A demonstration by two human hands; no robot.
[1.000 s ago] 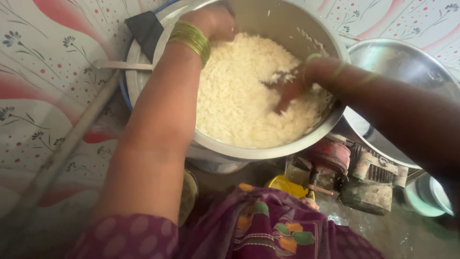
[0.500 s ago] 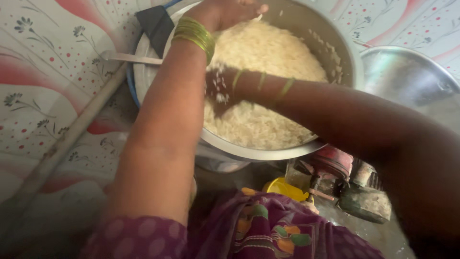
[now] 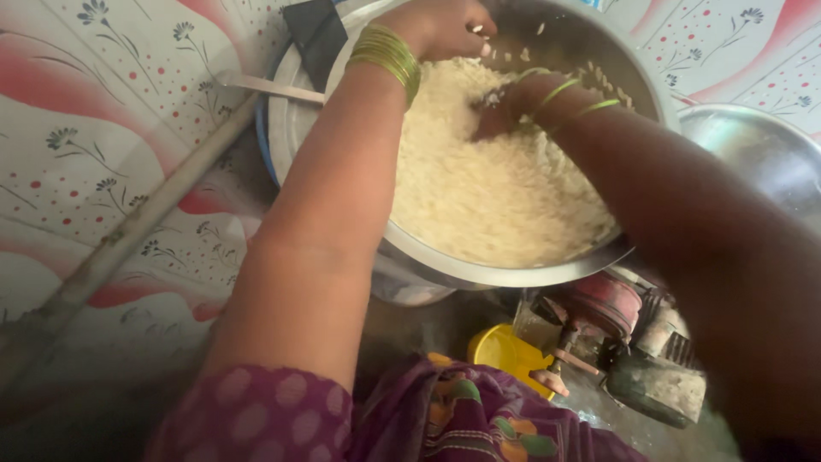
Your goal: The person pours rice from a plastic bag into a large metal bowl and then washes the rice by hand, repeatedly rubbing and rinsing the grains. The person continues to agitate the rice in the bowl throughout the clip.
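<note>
Reaching into the steel pot of cooked rice, you are curling your left hand shut on grains; whether your right hand is gripping, I cannot tell.

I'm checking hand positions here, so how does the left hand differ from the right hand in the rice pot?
The left hand rests at the far rim of the steel pot, curled shut, grains stuck to it; the right hand is pushed down into the rice, mostly buried. The left wrist carries a thick stack of gold bangles; the right wrist shows a few thin green bangles. Both are bare and reach into the same pot.
</note>
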